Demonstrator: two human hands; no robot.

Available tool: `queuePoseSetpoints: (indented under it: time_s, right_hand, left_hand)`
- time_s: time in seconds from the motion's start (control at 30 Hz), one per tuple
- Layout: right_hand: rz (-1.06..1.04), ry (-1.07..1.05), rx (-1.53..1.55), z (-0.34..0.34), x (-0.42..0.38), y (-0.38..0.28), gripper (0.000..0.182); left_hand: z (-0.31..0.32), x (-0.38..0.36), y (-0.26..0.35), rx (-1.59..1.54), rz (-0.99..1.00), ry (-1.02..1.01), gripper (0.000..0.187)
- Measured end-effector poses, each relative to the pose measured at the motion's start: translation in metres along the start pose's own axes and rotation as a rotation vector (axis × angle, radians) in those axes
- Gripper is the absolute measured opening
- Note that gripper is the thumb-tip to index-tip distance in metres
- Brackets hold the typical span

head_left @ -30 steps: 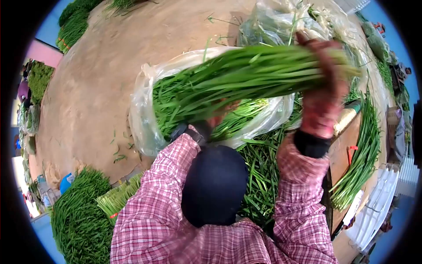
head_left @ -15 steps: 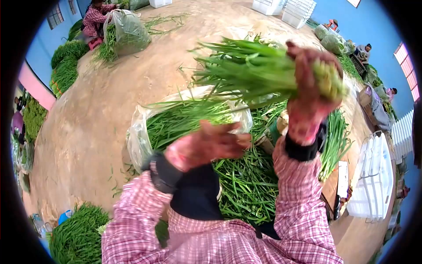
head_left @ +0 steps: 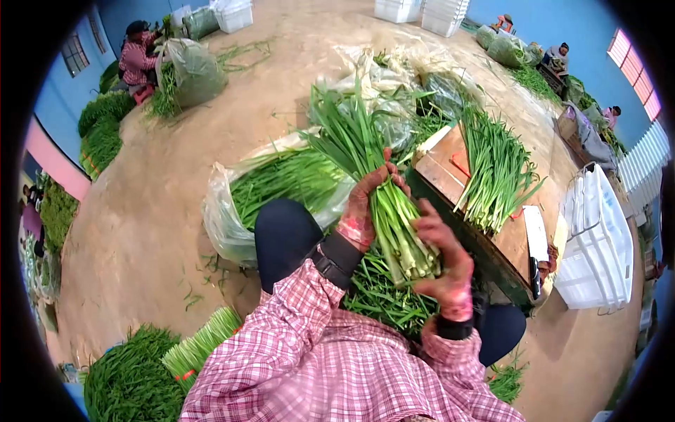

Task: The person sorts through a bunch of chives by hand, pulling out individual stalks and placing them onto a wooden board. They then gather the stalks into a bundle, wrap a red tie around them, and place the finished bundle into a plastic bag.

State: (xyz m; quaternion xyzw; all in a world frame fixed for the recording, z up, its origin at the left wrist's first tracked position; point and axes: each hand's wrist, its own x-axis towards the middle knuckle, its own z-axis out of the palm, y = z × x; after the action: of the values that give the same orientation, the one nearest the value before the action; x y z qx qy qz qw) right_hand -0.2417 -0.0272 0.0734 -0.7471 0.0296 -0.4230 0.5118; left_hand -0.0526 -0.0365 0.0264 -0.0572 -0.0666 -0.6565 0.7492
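My left hand is wrapped round a thick bunch of garlic chives, its green leaves pointing up and away and its pale stem ends toward me. Beside those stem ends is my right hand, fingers apart and curved, slightly blurred, holding nothing of its own. Loose greens lie in my lap area below the bunch. To the right, more chives are spread over a wooden board. A knife with a pale blade and dark handle rests at the board's near right end.
An open plastic bag of chives stands left of my knee. Tied bunches and a leafy heap lie at lower left. Stacked white crates stand at right. Another person sits by a filled bag at far left.
The bunch has come down from the raised right hand to in front of me and is now in my left hand, stems toward me. The right hand has lowered beside the stem ends.
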Motion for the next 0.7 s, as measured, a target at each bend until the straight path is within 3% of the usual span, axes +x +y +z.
queuePoseSetpoints:
  time_s: [0.07, 0.1, 0.2, 0.27, 0.3, 0.33, 0.37, 0.43, 0.47, 0.53, 0.57, 0.63, 0.7]
  right_hand:
    - [0.140, 0.189, 0.108, -0.017, 0.004, -0.017, 0.088]
    - [0.263, 0.193, -0.011, -0.029, 0.009, -0.016, 0.096]
    - [0.526, 0.159, -0.421, -0.034, 0.046, -0.005, 0.084]
    - [0.456, 0.121, -0.114, -0.036, 0.073, 0.008, 0.063]
    - [0.296, 0.093, -0.190, -0.040, 0.080, 0.022, 0.055]
    - [0.141, 0.036, -0.465, -0.049, 0.085, 0.023, 0.047]
    - [-0.025, 0.024, -0.744, -0.058, 0.090, 0.024, 0.040]
    - [-0.043, 0.140, -0.656, -0.072, 0.121, -0.008, 0.026]
    - [0.106, 0.295, -0.093, -0.078, 0.137, -0.019, 0.022]
    - [0.070, 0.358, -0.275, -0.098, 0.157, -0.041, 0.026]
    - [-0.036, 0.358, -0.088, -0.112, 0.162, -0.026, 0.031]
    - [-0.141, 0.362, -0.433, -0.160, 0.164, 0.040, 0.042]
    - [0.119, 0.379, -0.394, -0.145, 0.152, 0.034, 0.045]
  left_hand:
    - [0.010, -0.006, 0.009, 0.470, 0.009, 0.125, 0.057]
    - [0.018, -0.007, 0.006, 0.671, 0.068, 0.127, 0.060]
    - [0.004, -0.007, -0.008, 1.102, 0.076, 0.074, 0.059]
    - [-0.012, -0.002, -0.030, 1.117, 0.251, -0.076, 0.053]
    - [-0.006, 0.002, -0.039, 1.474, 0.385, -0.085, 0.051]
    - [0.002, 0.012, -0.042, 1.827, 0.524, -0.100, 0.049]
    - [0.010, 0.030, -0.041, 1.802, 0.531, -0.225, 0.051]
    - [0.050, 0.062, -0.041, 1.820, 0.561, -0.393, 0.053]
    - [0.080, 0.075, -0.043, 1.865, 0.584, -0.441, 0.054]
    - [0.109, 0.104, -0.049, 1.844, 0.501, -0.535, 0.041]
    - [0.122, 0.105, -0.052, 1.971, 0.554, -0.547, 0.044]
    - [0.083, 0.150, -0.056, 1.619, 0.482, -0.696, 0.046]
    - [0.043, 0.184, -0.051, 1.694, 0.353, -0.616, 0.053]
